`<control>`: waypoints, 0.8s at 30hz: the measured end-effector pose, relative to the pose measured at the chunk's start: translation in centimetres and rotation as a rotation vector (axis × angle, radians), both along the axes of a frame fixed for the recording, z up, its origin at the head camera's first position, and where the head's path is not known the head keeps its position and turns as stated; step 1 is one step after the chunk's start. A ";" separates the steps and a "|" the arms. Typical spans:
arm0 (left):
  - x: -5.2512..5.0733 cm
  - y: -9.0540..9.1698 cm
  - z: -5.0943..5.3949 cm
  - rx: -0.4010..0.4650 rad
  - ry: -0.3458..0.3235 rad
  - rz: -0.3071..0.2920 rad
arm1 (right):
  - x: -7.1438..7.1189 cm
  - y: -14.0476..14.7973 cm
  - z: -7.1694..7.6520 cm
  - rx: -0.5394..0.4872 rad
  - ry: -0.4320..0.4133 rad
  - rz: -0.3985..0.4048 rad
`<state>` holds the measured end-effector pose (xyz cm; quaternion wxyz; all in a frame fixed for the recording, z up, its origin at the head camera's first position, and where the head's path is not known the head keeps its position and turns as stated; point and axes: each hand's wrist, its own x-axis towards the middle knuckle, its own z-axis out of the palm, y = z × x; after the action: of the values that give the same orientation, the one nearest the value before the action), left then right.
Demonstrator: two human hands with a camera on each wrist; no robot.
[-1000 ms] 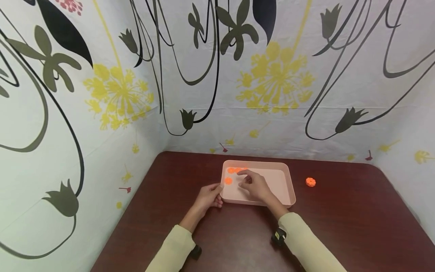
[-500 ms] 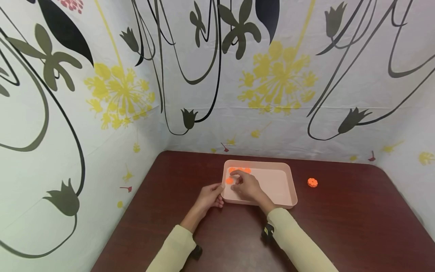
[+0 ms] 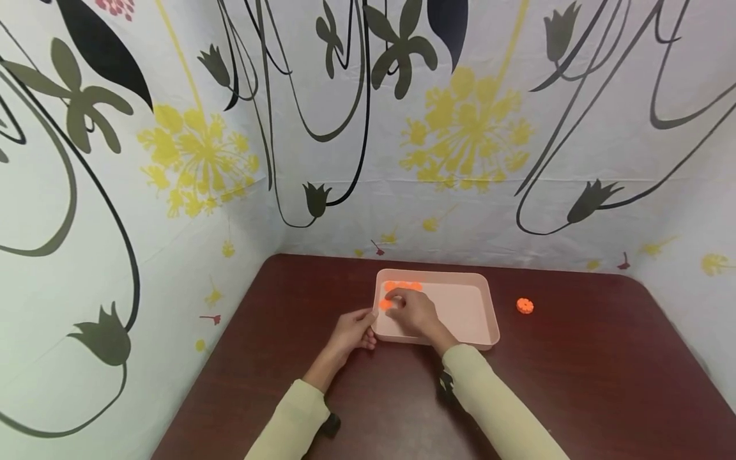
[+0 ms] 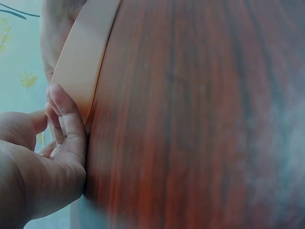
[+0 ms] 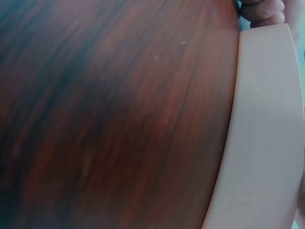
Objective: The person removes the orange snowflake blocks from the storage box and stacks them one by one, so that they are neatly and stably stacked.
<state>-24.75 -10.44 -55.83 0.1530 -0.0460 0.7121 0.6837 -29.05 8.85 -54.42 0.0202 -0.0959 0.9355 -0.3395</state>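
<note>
A shallow pink tray lies on the table, with small orange scalloped discs at its left end. My left hand pinches the tray's near left side; in the left wrist view its fingers touch the tray wall. Inside the tray, the thumb and index finger of my right hand are bent around one orange disc. Along the far wall sit other orange discs in a row. In the right wrist view only the outer tray wall and left fingers show; the right fingertips are hidden.
To the right of the tray lies another orange scalloped piece, thicker-looking, on the dark red-brown table. A cloth with printed flowers hangs behind the table and along its sides.
My right hand has moved left across the tray, from beside the lone front disc to around it. The left hand stays on the tray's side.
</note>
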 end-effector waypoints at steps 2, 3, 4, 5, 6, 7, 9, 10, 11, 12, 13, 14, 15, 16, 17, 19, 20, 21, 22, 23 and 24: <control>0.0 0.0 0.0 -0.005 0.001 0.003 | -0.1 -0.1 -0.1 0.032 0.017 -0.002; 0.0 0.0 0.0 -0.004 -0.002 0.006 | -0.2 -0.2 -0.2 0.050 0.027 -0.004; 0.0 0.0 0.0 -0.006 -0.002 0.006 | -0.2 -0.3 -0.2 0.064 0.031 -0.006; 0.0 -0.1 0.0 -0.005 -0.004 0.007 | -0.3 -0.3 -0.3 0.080 0.038 -0.007; 0.0 -0.1 0.0 -0.006 -0.004 0.007 | -0.3 -0.4 -0.3 0.094 0.043 -0.009; 0.0 -0.1 0.0 -0.008 0.001 0.006 | -0.4 -0.5 -0.4 0.104 0.042 -0.013; 0.0 -0.1 0.1 -0.005 -0.002 0.010 | -0.5 -0.7 -0.4 0.111 0.043 -0.019; 0.1 -0.1 0.1 -0.004 -0.002 0.012 | -0.5 -0.8 -0.5 0.113 0.043 -0.022; 0.1 -0.2 0.1 -0.003 -0.002 0.013 | -0.5 -0.9 -0.5 0.114 0.045 -0.024; 0.1 -0.2 0.1 -0.006 -0.001 0.012 | -0.5 -1.0 -0.5 0.115 0.047 -0.027; 0.1 -0.2 0.0 -0.009 0.004 0.011 | -0.5 -1.1 -0.6 0.118 0.053 -0.029; 0.1 -0.3 0.0 -0.010 0.000 0.013 | -0.5 -1.2 -0.6 0.118 0.059 -0.029; 0.2 -0.3 0.0 -0.011 -0.001 0.014 | -0.5 -1.2 -0.7 0.118 0.062 -0.030; 0.2 -0.3 0.0 -0.012 0.000 0.015 | -0.4 -1.3 -0.7 0.117 0.063 -0.032; 0.2 -0.3 0.0 -0.014 -0.001 0.016 | -0.4 -1.3 -0.8 0.114 0.065 -0.034; 0.2 -0.3 -0.1 -0.019 0.001 0.016 | -0.3 -1.3 -0.9 0.110 0.067 -0.040; 0.2 -0.3 -0.1 -0.018 -0.003 0.017 | -0.3 -1.2 -0.9 0.108 0.070 -0.045; 0.2 -0.2 -0.1 -0.019 -0.001 0.014 | -0.3 -1.2 -0.9 0.107 0.073 -0.050; 0.2 -0.2 -0.1 -0.021 0.002 0.012 | -0.3 -1.1 -1.0 0.106 0.079 -0.054; 0.2 -0.1 -0.1 -0.023 0.005 0.009 | -0.3 -1.0 -1.0 0.107 0.087 -0.057; 0.2 -0.1 -0.1 -0.025 0.008 0.007 | -0.3 -0.9 -1.0 0.110 0.095 -0.057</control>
<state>-24.59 -10.54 -55.95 0.1473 -0.0478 0.7210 0.6755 -29.40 7.92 -55.41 -0.0286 -0.0839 0.9549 -0.2832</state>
